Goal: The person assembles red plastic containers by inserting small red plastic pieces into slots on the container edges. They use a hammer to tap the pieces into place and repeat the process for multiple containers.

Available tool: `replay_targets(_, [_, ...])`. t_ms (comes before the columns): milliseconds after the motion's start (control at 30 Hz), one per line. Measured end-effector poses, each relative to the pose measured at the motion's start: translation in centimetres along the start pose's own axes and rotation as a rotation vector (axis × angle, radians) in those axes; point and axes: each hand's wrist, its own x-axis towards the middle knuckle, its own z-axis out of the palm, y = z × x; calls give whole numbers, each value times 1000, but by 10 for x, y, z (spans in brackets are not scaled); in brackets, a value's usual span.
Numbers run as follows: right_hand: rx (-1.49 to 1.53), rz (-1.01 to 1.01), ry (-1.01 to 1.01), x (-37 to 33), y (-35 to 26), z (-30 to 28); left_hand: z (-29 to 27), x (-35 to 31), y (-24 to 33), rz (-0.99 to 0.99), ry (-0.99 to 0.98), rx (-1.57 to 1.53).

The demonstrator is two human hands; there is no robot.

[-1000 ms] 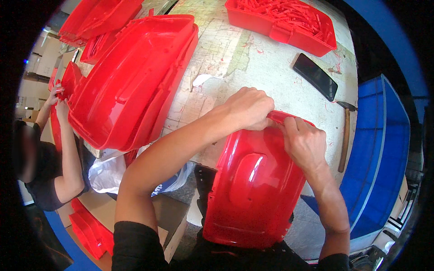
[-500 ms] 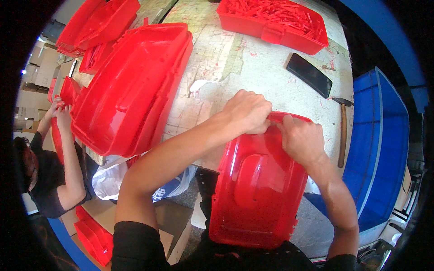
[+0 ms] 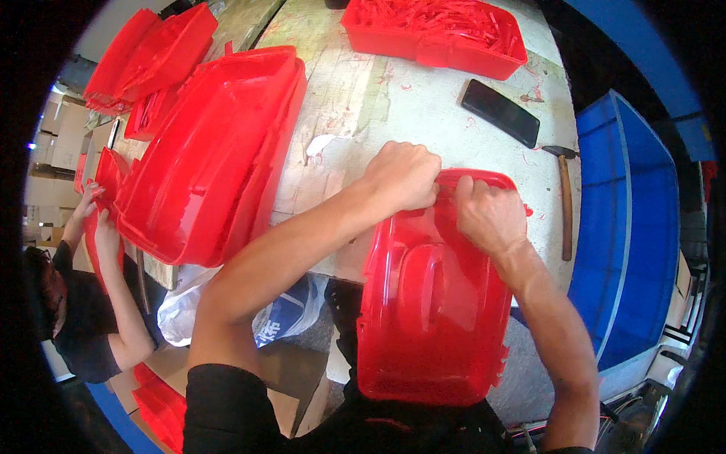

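Observation:
A translucent red plastic tray-like shell [image 3: 423, 333] stands tilted against my body, its far end resting by the table's near edge. At that end, my left hand [image 3: 404, 175] is closed in a fist on the left corner of the rim. My right hand [image 3: 493, 218] is also closed, its bent fingers over the rim just right of my left hand. The fingertips of both hands are hidden, so any small thing inside them cannot be seen. A small red bit [image 3: 528, 211] shows beside my right hand.
Stacked red shells [image 3: 204, 166] lie at the left, with more red trays [image 3: 151, 57] behind. A red bin of plastic strips [image 3: 435, 54], a black phone [image 3: 501, 113] and a hammer [image 3: 566, 204] are on the table. A blue crate [image 3: 635, 227] stands right; a co-worker [image 3: 94, 303] sits left.
The whole view has shifted slightly. My right hand has turned, its knuckles now higher over the rim, and a small red bit has come into sight beside it. My left hand keeps its place.

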Motion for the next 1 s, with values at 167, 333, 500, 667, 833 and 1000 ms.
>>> replay_targets(167, [-41, -24, -143, 10, 0, -14, 0, 2, 0, 14, -9, -11])
replay_targets(333, [0, 41, -116, 14, 0, -9, -2, 5, 2, -15, -26, -19])
replay_targets(500, [146, 303, -42, 9, -13, -5, -3, 6, 4, -23, 10, 0])
replay_targets(667, [192, 387, -77, 10, -18, -7, -3, 10, 4, -34, -25, -3])
replay_targets(833, [154, 293, -93, 22, -11, -10, -1, 11, 0, -47, 35, -45])
replay_targets(1000, [4, 55, -91, 33, 1, -18, 1, 13, -1, -45, 29, -52])
